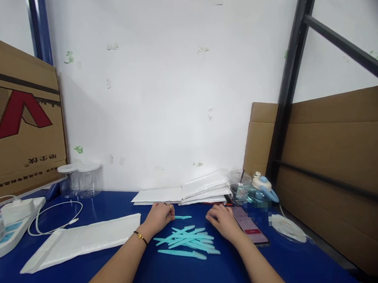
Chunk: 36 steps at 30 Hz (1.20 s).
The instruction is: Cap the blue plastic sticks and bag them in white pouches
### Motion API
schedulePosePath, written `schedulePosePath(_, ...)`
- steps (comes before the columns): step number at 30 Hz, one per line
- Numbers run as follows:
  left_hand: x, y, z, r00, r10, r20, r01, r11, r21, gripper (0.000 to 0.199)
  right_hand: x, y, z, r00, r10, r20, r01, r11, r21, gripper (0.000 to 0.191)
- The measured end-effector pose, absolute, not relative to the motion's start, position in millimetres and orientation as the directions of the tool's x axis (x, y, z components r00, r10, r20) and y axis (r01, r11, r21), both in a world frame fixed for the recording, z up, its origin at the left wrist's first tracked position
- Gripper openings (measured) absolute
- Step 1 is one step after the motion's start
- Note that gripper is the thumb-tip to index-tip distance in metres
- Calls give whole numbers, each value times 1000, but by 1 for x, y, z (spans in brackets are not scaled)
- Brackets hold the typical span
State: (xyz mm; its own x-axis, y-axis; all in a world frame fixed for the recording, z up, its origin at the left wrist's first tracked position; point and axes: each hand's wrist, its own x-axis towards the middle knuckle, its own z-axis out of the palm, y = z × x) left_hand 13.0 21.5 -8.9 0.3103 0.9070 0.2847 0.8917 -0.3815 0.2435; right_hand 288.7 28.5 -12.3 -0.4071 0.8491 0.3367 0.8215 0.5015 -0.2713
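Several teal plastic sticks [188,240] lie crossed in a loose pile on the blue table [182,275], between my forearms. Behind the pile, my left hand [162,215] has its fingers closed at the left end of a single teal stick [183,217], which points to the right. My right hand [220,218] rests on the table to the right of the pile, fingers curled and a little apart, with nothing visible in it. Beside that hand lies a phone [253,230] with a lit screen.
White padded envelopes [205,186] are stacked by the wall; another envelope [83,242] lies at left. A power strip [19,228] with a white cable, clear jars [89,183], a bottle [260,188], a plastic cup [239,183] and cardboard boxes [22,119] stand around.
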Motion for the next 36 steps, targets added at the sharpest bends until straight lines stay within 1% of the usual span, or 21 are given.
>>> schedulePosePath(2, 8, 20, -9, 279, 909, 311, 896, -362, 256, 9, 297, 32, -14, -377, 867, 325, 845, 466, -262, 18)
schedulePosePath(5, 11, 14, -4, 264, 901, 343, 857, -383, 345, 20, 297, 33, -16, -373, 870, 323, 823, 471, -317, 15)
schedulePosePath(7, 17, 8, 0, 292, 908, 299, 822, -398, 408, 25, 290, 30, -16, -391, 863, 321, 791, 493, -363, 16)
schedulePosePath(9, 24, 2, 2, 339, 912, 231, 812, -408, 417, 27, 280, 27, -15, -422, 855, 302, 763, 515, -390, 17)
schedulePosePath(11, 31, 0, 0, 369, 914, 172, 817, -407, 410, 21, 269, 22, -15, -455, 844, 282, 745, 535, -399, 16)
schedulePosePath(14, 39, 2, -6, 384, 916, 116, 807, -395, 440, 13, 256, 15, -15, -504, 822, 265, 717, 569, -403, 16)
schedulePosePath(16, 43, 4, -7, 395, 907, 148, 802, -419, 426, 12, 252, 13, -15, -530, 807, 260, 697, 589, -409, 16)
schedulePosePath(19, 43, 8, -6, 382, 892, 243, 824, -448, 346, 11, 255, 17, -14, -540, 796, 274, 688, 604, -401, 17)
schedulePosePath(21, 38, 11, -5, 337, 898, 282, 851, -419, 316, 11, 265, 23, -14, -494, 812, 312, 717, 583, -382, 19)
schedulePosePath(23, 29, 14, -4, 282, 911, 299, 877, -372, 305, 12, 278, 30, -13, -413, 843, 344, 768, 525, -365, 20)
schedulePosePath(25, 20, 16, -6, 246, 920, 304, 891, -338, 303, 11, 291, 36, -13, -340, 875, 344, 815, 457, -356, 19)
schedulePosePath(27, 15, 17, -7, 234, 920, 315, 886, -335, 320, 13, 299, 37, -13, -313, 889, 333, 828, 428, -364, 15)
schedulePosePath(29, 16, 15, -6, 253, 913, 320, 858, -365, 361, 18, 299, 34, -12, -346, 882, 321, 799, 457, -392, 11)
schedulePosePath(32, 27, 8, -5, 325, 900, 290, 804, -425, 416, 24, 290, 25, -11, -460, 847, 265, 733, 531, -425, 9)
schedulePosePath(34, 36, 3, -3, 374, 891, 257, 782, -452, 429, 25, 283, 20, -11, -517, 828, 218, 715, 558, -422, 11)
schedulePosePath(36, 43, -1, -3, 412, 882, 228, 772, -471, 428, 24, 277, 17, -11, -547, 815, 193, 707, 572, -416, 9)
